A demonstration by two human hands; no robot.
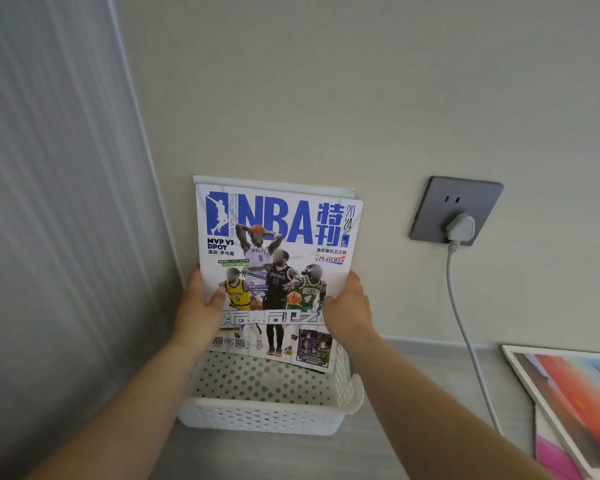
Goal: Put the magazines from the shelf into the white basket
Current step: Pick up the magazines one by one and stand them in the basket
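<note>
Both grips (201, 306) (349, 306) on magazines (278, 258) inside white basket (264, 410)

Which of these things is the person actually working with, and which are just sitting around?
In use:
- NBA magazine, held upright by the left hand and right hand, its bottom edge in the basket
- another magazine just behind it
- white basket

Just there:
- grey wall socket with a white plug and cable
- colourful framed picture at the right
</note>
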